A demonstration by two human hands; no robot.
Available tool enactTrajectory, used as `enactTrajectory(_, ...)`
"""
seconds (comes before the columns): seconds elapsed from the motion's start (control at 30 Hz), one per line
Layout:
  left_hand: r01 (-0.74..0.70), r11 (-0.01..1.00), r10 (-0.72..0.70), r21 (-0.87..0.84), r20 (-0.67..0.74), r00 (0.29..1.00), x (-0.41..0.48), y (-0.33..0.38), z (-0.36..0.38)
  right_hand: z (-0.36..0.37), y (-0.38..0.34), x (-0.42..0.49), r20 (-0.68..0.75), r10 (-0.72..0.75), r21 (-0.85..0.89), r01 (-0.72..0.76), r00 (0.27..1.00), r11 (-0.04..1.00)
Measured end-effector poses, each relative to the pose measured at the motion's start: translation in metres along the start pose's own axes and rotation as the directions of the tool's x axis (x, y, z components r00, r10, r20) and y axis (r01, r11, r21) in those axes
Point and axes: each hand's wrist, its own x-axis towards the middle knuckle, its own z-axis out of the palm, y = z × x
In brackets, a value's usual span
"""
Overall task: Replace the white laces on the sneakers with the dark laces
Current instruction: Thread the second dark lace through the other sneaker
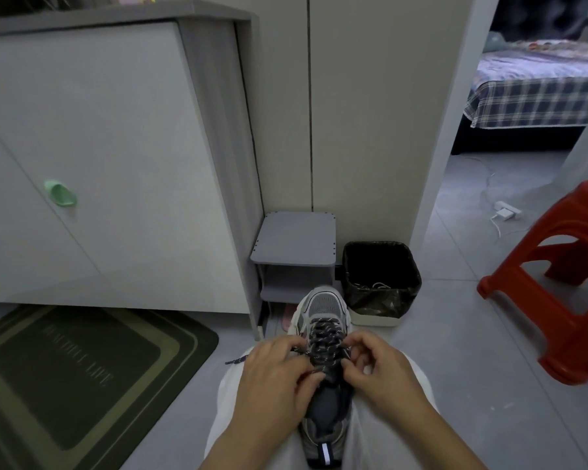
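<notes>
I see one grey-and-white mesh sneaker (323, 310) lying on the pale grey floor tiles between the person's legs, which are in light trousers. Its toe points away from the camera and its heel is at the bottom edge of the view. A dark lace (325, 337) with pale speckles is threaded in crossed rows up the front.

1. Left hand (272, 378): the fingers are curled at the left eyelet row and pinch the dark lace. One loose lace end (236, 361) trails out to the left over the floor.
2. Right hand (377, 371): the fingers are curled tight at the right eyelet row, and thumb and forefinger close on a strand of the same lace.

Just beyond the toe stands a square waste bin (381, 279) with a black liner. There are thin white strands inside it, and I cannot tell what they are. A small grey shelf unit (294, 239) stands beside the bin. A red plastic stool (557, 283) is at the right, and a green doormat (82, 368) lies at the left.
</notes>
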Motion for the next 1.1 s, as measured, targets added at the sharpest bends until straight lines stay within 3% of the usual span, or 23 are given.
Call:
enactTrajectory(0.1,0.169,0.985,-0.165,-0.04,0.087,0.983,0.005,-0.005,-0.007,-0.001,-0.003,0.002,-0.016,-0.002,0.011,0.002,1.0,1.0)
enactTrajectory(0.17,0.186,0.982,-0.182,-0.014,0.138,0.974,0.009,-0.014,-0.012,-0.003,-0.008,0.006,-0.054,-0.01,-0.062,0.007,0.998,0.998)
enactTrajectory(0.23,0.157,0.987,-0.16,0.03,0.195,0.968,0.014,-0.016,-0.022,0.001,-0.012,0.012,-0.042,-0.11,-0.184,0.1,0.993,0.978)
enactTrajectory(0.37,0.155,0.988,-0.15,-0.013,0.179,0.972,0.025,-0.016,-0.045,0.014,-0.035,0.024,0.206,-0.182,-0.435,0.256,0.962,0.863)
enactTrajectory(0.43,0.168,0.985,-0.157,-0.047,0.174,0.972,0.028,-0.016,-0.055,0.015,-0.045,0.031,0.255,-0.2,-0.502,0.307,0.946,0.809)
enactTrajectory(0.53,0.17,0.985,-0.166,-0.004,0.196,0.967,0.025,-0.022,-0.066,0.011,-0.055,0.043,0.206,-0.244,-0.432,0.312,0.948,0.847)
enactTrajectory(0.63,0.187,0.977,-0.203,0.099,0.198,0.959,0.016,-0.031,-0.068,0.008,-0.064,0.057,0.088,-0.208,-0.235,0.223,0.974,0.946)
enactTrajectory(0.8,0.281,0.937,-0.334,0.205,0.304,0.892,0.005,-0.03,-0.058,0.018,-0.064,0.06,0.117,-0.145,-0.172,0.164,0.983,0.971)
enactTrajectory(0.83,0.325,0.93,-0.363,0.17,0.308,0.879,0.006,-0.027,-0.057,0.02,-0.062,0.059,0.134,-0.143,-0.148,0.163,0.981,0.976)
enactTrajectory(0.9,0.521,0.839,-0.455,-0.161,0.318,0.832,0.011,-0.019,-0.056,0.02,-0.058,0.056,0.194,-0.122,-0.091,0.142,0.973,0.986)
enactTrajectory(0.97,0.653,0.564,-0.529,-0.506,0.385,0.756,0.017,-0.006,-0.053,0.016,-0.052,0.053,0.16,-0.118,-0.084,0.132,0.98,0.988)
enactTrajectory(1.0,0.665,0.476,-0.547,-0.576,0.398,0.737,0.02,-0.003,-0.05,0.013,-0.05,0.05,0.096,-0.128,-0.091,0.137,0.987,0.986)
enactTrajectory(1.1,0.657,0.437,-0.588,-0.614,0.358,0.725,0.028,-0.001,-0.034,0.008,-0.038,0.04,-0.05,-0.157,-0.14,0.149,0.986,0.979)
